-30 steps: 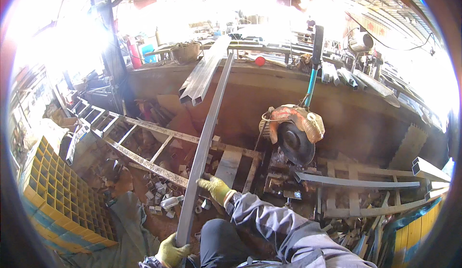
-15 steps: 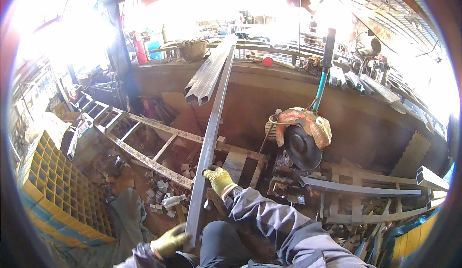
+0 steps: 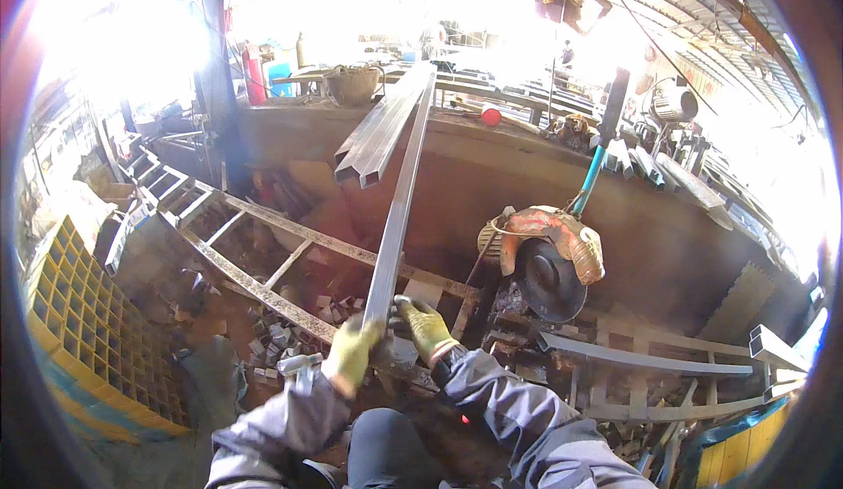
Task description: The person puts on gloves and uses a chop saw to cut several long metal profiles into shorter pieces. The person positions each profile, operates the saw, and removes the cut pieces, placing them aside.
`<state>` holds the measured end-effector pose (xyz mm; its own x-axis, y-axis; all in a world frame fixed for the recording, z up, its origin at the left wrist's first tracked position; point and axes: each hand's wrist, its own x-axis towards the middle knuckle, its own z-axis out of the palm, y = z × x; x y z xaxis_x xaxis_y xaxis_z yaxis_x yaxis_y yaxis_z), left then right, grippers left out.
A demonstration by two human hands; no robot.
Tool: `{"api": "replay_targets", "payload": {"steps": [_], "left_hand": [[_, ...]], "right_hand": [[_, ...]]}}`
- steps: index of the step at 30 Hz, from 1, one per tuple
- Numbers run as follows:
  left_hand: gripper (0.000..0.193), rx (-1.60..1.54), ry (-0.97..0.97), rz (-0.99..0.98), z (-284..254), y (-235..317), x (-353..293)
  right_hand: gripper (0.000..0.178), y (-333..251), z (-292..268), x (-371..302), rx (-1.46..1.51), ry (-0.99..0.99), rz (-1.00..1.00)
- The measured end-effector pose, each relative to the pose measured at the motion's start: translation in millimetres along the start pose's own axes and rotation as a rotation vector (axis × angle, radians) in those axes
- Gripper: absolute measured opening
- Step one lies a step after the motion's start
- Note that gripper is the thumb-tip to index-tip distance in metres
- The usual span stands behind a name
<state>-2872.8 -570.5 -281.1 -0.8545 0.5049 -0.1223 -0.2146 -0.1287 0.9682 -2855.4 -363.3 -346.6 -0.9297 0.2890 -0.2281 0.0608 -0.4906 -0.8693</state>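
Note:
A long grey square metal tube (image 3: 397,217) slopes away from me, its far part resting beside other square tubes (image 3: 384,129) on a ledge. My gloved left hand (image 3: 351,355) is closed around its near end, and the fingers partly hide that end. Just right of the tube, my gloved right hand (image 3: 426,327) has its fingers apart, with the fingertips close to the tube's side. Whether they touch it is hard to see. To the right hangs a cut-off saw (image 3: 551,278) with a dark round disc, an orange-and-tan cover and a blue handle bar.
A rusty ladder-like frame (image 3: 263,287) crosses the floor at left, with small cut metal pieces (image 3: 274,335) below it. Yellow tube bundles (image 3: 97,335) stand at far left. A grey strip (image 3: 645,355) lies at right. A basket (image 3: 353,85) sits on the back ledge.
The metal tube has slid away from me. My left hand moved forward and up, now gripping its near end. My right hand shifted slightly right, off the tube's side.

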Motion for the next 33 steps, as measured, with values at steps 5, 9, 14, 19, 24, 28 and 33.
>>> {"api": "replay_targets", "payload": {"steps": [5, 9, 14, 19, 24, 28, 33], "left_hand": [[0.043, -0.160, -0.110, -0.132, 24, 63, 188], [0.049, -0.052, -0.089, 0.049, 35, 67, 259], [0.052, 0.113, 0.078, -0.020, 26, 51, 310], [0.055, -0.252, 0.059, -0.047, 21, 45, 371], [0.058, -0.150, 0.207, -0.051, 18, 51, 425], [0.044, -0.082, 0.302, 0.129, 35, 48, 410], [0.047, -0.358, 0.172, 0.311, 67, 0, 244]], "right_hand": [[0.050, -5, -38, -55, 0.007, -0.110, 0.078], [0.054, -12, -66, -101, -0.015, -0.127, 0.077], [0.046, -14, -96, -154, 0.108, -0.026, 0.118], [0.046, -17, -117, -197, 0.108, 0.077, 0.199], [0.051, -23, -131, -225, 0.111, 0.120, 0.179], [0.051, -27, -140, -239, 0.119, 0.130, 0.118], [0.049, -32, -152, -256, -0.082, 0.110, 0.120]]}}
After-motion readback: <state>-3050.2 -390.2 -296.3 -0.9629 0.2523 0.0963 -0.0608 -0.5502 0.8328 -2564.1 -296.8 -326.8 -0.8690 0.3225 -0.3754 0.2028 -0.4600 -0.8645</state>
